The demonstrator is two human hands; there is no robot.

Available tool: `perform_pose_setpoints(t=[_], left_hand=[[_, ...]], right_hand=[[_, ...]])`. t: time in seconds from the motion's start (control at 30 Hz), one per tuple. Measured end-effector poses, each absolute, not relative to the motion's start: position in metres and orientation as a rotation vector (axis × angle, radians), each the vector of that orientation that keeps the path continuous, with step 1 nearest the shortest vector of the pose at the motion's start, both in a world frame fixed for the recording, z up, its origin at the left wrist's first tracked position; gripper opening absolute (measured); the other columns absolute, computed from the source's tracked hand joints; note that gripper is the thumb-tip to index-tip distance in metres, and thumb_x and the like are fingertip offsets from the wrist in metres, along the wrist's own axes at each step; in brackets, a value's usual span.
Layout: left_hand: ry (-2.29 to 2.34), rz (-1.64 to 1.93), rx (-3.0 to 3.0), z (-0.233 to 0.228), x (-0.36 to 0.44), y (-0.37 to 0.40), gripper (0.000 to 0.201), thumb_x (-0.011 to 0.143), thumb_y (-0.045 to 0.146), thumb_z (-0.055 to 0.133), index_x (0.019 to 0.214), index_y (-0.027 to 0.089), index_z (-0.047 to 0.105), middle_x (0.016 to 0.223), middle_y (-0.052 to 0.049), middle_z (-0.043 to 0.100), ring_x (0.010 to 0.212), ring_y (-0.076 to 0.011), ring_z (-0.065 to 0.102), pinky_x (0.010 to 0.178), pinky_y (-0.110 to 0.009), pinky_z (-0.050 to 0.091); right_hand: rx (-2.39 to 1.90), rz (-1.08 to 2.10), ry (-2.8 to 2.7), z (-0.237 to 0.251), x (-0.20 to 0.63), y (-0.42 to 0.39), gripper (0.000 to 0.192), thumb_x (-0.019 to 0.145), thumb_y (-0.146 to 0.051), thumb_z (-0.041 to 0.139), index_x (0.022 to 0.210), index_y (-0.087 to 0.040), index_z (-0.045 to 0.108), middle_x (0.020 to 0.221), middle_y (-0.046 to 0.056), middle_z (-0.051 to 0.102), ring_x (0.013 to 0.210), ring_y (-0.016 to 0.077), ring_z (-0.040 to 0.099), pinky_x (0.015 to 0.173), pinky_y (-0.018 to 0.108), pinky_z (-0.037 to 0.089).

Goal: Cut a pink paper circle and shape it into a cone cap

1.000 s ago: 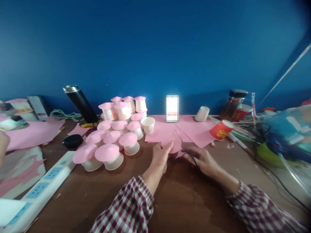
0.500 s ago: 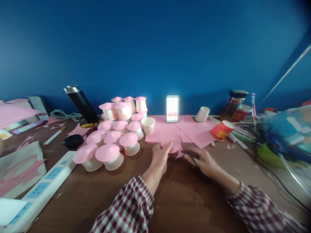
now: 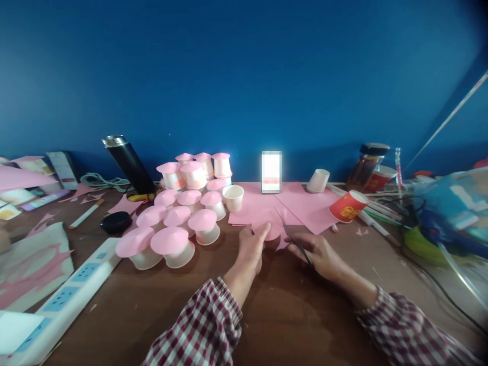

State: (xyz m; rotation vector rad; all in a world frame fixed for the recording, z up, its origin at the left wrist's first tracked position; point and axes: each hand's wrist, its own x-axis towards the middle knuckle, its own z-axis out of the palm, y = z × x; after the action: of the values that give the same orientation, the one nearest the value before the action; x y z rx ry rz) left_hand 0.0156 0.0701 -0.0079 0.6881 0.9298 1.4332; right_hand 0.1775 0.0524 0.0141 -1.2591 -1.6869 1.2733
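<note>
A brown wooden surface (image 3: 290, 310) runs below a deep blue wall. At its middle the left hand (image 3: 249, 249) pinches the near edge of a pink paper piece (image 3: 271, 229), while the right hand (image 3: 318, 253), just beside it, is closed around dark scissors (image 3: 299, 245) whose blades meet that paper. Left of the hands stand pink-capped paper cups (image 3: 179, 223); beyond the right hand lies a red paper cup (image 3: 347, 206).

At the far left, the large pink paper sheet (image 3: 21, 178) that lay on the table one second ago is now lifted, uncovering a pencil (image 3: 87, 215).
</note>
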Motion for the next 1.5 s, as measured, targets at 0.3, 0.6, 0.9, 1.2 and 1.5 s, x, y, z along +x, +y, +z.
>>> perform_pose_setpoints(t=[0.3, 0.6, 0.9, 1.2, 1.5], left_hand=[[0.970, 1.435, 0.714, -0.0101, 0.0142, 0.0717, 0.045, 0.064, 0.041, 0.074, 0.091, 0.006, 0.065, 0.087, -0.017, 0.069, 0.076, -0.0252, 0.066, 0.067, -0.036, 0.051], [0.995, 1.428, 0.749, -0.0126, 0.0144, 0.0722, 0.045, 0.063, 0.042, 0.074, 0.090, 0.007, 0.066, 0.087, -0.016, 0.070, 0.076, -0.0238, 0.066, 0.066, -0.033, 0.052], [0.984, 1.414, 0.727, -0.0107, 0.0149, 0.0716, 0.046, 0.062, 0.042, 0.075, 0.088, 0.005, 0.067, 0.089, -0.017, 0.069, 0.079, -0.0251, 0.065, 0.069, -0.035, 0.052], [0.971, 1.417, 0.721, -0.0098, 0.0150, 0.0706, 0.042, 0.062, 0.041, 0.075, 0.085, 0.007, 0.066, 0.082, -0.014, 0.070, 0.072, -0.0221, 0.065, 0.065, -0.033, 0.051], [0.958, 1.425, 0.703, -0.0089, 0.0149, 0.0704, 0.042, 0.059, 0.042, 0.076, 0.081, 0.007, 0.067, 0.075, -0.011, 0.069, 0.063, -0.0188, 0.063, 0.061, -0.031, 0.049]], right_hand=[[-1.237, 1.278, -1.716, 0.0136, 0.1757, 0.0548, 0.050, 0.074, -0.049, 0.064, 0.103, -0.008, 0.061, 0.055, -0.004, 0.047, 0.048, 0.0080, 0.044, 0.047, 0.022, 0.042], [-1.217, 1.312, -1.671, 0.0135, 0.1766, 0.0541, 0.047, 0.073, -0.048, 0.066, 0.101, -0.011, 0.061, 0.058, -0.004, 0.049, 0.049, 0.0085, 0.044, 0.047, 0.022, 0.043], [-1.232, 1.270, -1.687, 0.0160, 0.1761, 0.0535, 0.049, 0.073, -0.050, 0.065, 0.100, -0.010, 0.062, 0.057, -0.004, 0.049, 0.048, 0.0083, 0.044, 0.046, 0.022, 0.042], [-1.255, 1.245, -1.697, 0.0201, 0.1744, 0.0529, 0.050, 0.071, -0.053, 0.065, 0.097, -0.010, 0.064, 0.055, -0.003, 0.049, 0.047, 0.0087, 0.043, 0.046, 0.022, 0.039], [-1.245, 1.232, -1.705, 0.0179, 0.1760, 0.0531, 0.047, 0.072, -0.050, 0.066, 0.098, -0.010, 0.064, 0.055, -0.002, 0.051, 0.048, 0.0085, 0.042, 0.045, 0.022, 0.037]])
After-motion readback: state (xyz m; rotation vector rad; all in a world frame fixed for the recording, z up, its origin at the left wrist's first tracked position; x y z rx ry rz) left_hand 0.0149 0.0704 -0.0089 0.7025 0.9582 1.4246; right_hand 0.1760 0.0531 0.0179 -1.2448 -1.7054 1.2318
